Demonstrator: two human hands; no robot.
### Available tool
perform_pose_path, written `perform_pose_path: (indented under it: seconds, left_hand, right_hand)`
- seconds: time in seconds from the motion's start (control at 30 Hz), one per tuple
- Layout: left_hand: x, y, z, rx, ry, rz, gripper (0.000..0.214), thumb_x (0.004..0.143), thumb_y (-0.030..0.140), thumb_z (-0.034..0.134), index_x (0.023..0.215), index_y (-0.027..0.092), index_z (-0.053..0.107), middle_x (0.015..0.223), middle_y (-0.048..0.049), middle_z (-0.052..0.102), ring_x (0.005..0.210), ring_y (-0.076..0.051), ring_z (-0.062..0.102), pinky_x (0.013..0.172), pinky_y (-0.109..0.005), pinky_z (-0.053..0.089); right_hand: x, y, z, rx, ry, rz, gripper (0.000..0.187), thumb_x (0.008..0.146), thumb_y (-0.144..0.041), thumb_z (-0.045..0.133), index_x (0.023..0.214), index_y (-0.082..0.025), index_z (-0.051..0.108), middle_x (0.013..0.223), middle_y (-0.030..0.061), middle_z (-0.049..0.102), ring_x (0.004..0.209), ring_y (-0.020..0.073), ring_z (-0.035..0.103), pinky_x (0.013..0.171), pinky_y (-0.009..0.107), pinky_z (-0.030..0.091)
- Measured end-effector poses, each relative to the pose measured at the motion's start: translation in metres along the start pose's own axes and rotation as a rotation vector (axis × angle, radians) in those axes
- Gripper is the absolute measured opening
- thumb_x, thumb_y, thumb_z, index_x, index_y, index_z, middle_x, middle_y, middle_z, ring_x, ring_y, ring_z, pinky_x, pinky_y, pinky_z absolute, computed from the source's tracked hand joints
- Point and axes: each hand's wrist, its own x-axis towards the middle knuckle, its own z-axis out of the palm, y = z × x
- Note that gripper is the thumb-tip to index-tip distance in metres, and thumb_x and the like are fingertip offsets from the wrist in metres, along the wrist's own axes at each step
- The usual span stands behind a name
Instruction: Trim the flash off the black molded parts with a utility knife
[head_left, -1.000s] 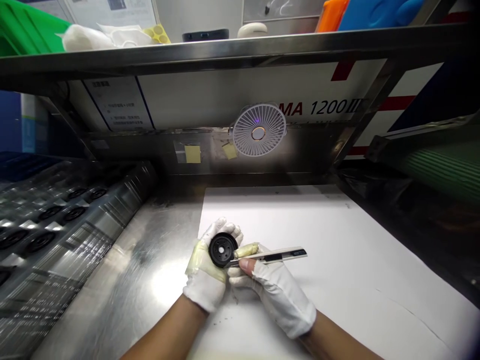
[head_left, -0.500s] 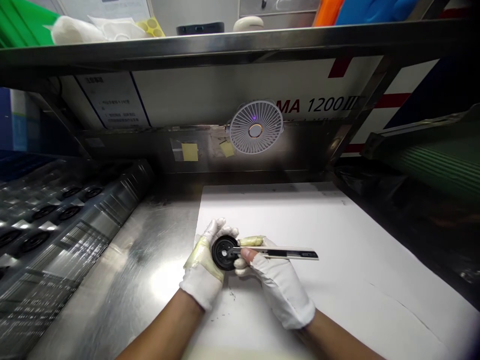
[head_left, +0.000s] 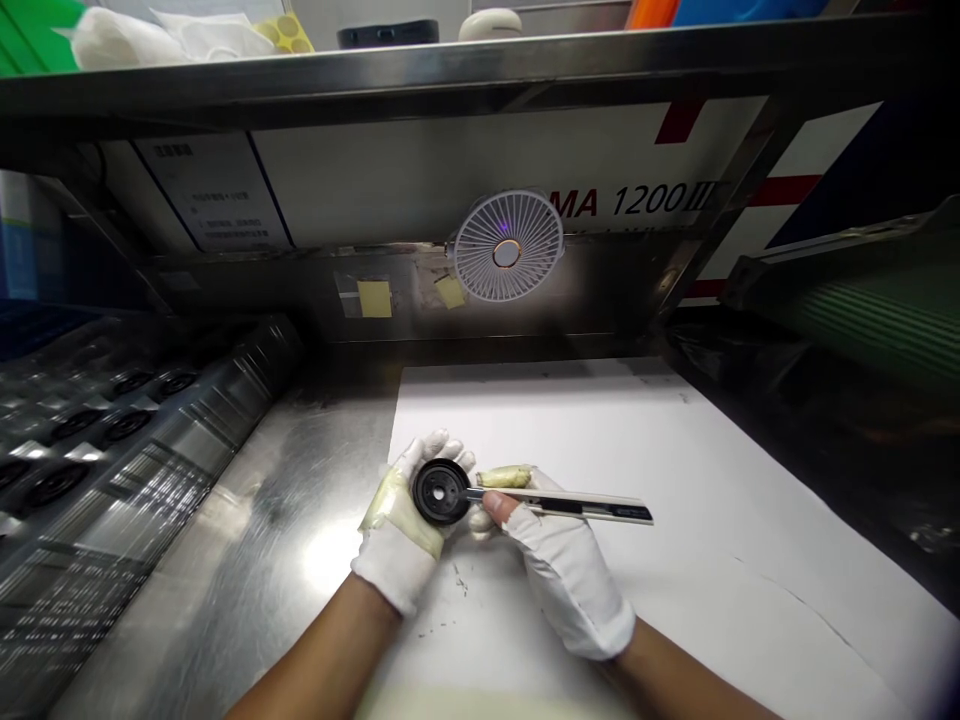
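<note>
My left hand (head_left: 401,525), in a white glove with yellowed tape on the thumb, is closed around a black round part (head_left: 441,491). The part sits face-up between my fingertips and thumb, just above the left edge of the white paper sheet (head_left: 675,480). My left forearm enters from the lower left, wrist bent slightly inward.

My right hand (head_left: 559,565), also gloved, grips a slim utility knife (head_left: 570,503). The thumb, bare at the tip, presses on the knife's near side; the taped index finger lies along its far side. The knife runs almost level, handle pointing right, blade tip touching the right rim of the part. My right forearm enters from the lower right.

Both hands meet over the paper, which lies on a steel bench (head_left: 300,500). Small dark shavings (head_left: 454,585) lie on the paper beneath my wrists. A small white fan (head_left: 508,246) hangs on the rear panel.
</note>
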Motion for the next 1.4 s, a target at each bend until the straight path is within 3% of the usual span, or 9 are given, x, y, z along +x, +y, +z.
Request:
perform_pose_path:
  seconds: [0.07, 0.23, 0.43, 0.6, 0.9, 1.2, 1.4]
  left_hand:
    - [-0.001, 0.001, 0.002, -0.021, -0.059, 0.059, 0.004, 0.074, 0.018, 0.059, 0.072, 0.015, 0.056, 0.069, -0.0006, 0.053, 0.069, -0.013, 0.054, 0.067, -0.027, 0.047]
    - [-0.008, -0.003, 0.005, -0.025, -0.114, 0.110, 0.008, 0.073, 0.012, 0.055, 0.079, 0.015, 0.057, 0.072, -0.0018, 0.053, 0.070, -0.013, 0.054, 0.070, -0.028, 0.046]
    - [-0.013, -0.005, 0.006, 0.128, 0.009, 0.019, 0.013, 0.074, 0.024, 0.055, 0.081, 0.014, 0.059, 0.079, -0.0061, 0.057, 0.076, -0.019, 0.056, 0.053, -0.026, 0.046]
    - [-0.020, -0.003, 0.009, 0.236, -0.006, 0.109, 0.018, 0.074, 0.032, 0.056, 0.076, 0.014, 0.059, 0.074, -0.0044, 0.057, 0.069, -0.016, 0.056, 0.054, -0.025, 0.046]
    - [-0.020, -0.008, 0.002, 0.334, -0.016, 0.219, 0.016, 0.078, 0.027, 0.053, 0.079, 0.014, 0.062, 0.077, -0.0063, 0.063, 0.080, -0.017, 0.060, 0.065, -0.023, 0.048]
    - [-0.027, -0.009, 0.005, 0.360, -0.069, 0.219, 0.013, 0.071, 0.008, 0.054, 0.078, 0.015, 0.062, 0.079, -0.0050, 0.063, 0.081, -0.015, 0.059, 0.071, -0.021, 0.046]
    - [-0.028, -0.009, 0.006, 0.414, -0.054, 0.236, 0.017, 0.065, 0.004, 0.058, 0.078, 0.015, 0.061, 0.080, -0.0036, 0.063, 0.081, -0.015, 0.058, 0.075, -0.023, 0.045]
  right_hand:
    - [0.000, 0.002, 0.002, -0.006, 0.019, -0.004, 0.019, 0.078, -0.032, 0.063, 0.085, -0.016, 0.057, 0.073, 0.0026, 0.061, 0.065, 0.0157, 0.058, 0.066, 0.030, 0.050]
    - [0.001, 0.011, 0.005, 0.025, 0.054, 0.068, 0.025, 0.075, -0.035, 0.066, 0.085, -0.015, 0.056, 0.072, 0.0025, 0.060, 0.063, 0.0160, 0.058, 0.060, 0.029, 0.052]
    - [0.001, 0.011, 0.006, 0.032, 0.085, 0.055, 0.022, 0.075, -0.034, 0.065, 0.084, -0.016, 0.056, 0.069, 0.0012, 0.059, 0.059, 0.0154, 0.058, 0.060, 0.030, 0.053]
    - [-0.002, 0.009, 0.005, -0.072, 0.087, -0.036, 0.018, 0.077, -0.032, 0.063, 0.083, -0.016, 0.058, 0.071, 0.0019, 0.061, 0.063, 0.0167, 0.059, 0.061, 0.030, 0.053]
    - [-0.004, 0.012, 0.005, -0.070, 0.088, -0.018, 0.017, 0.078, -0.031, 0.063, 0.086, -0.017, 0.058, 0.068, 0.0012, 0.063, 0.057, 0.0152, 0.059, 0.056, 0.028, 0.052]
    - [-0.003, 0.011, 0.005, -0.086, 0.102, -0.013, 0.018, 0.076, -0.033, 0.065, 0.081, -0.018, 0.056, 0.066, 0.0004, 0.061, 0.055, 0.0154, 0.059, 0.054, 0.027, 0.052]
    - [-0.003, 0.013, 0.003, -0.080, 0.095, 0.024, 0.020, 0.074, -0.034, 0.066, 0.079, -0.017, 0.056, 0.066, 0.0010, 0.061, 0.055, 0.0162, 0.060, 0.056, 0.029, 0.053]
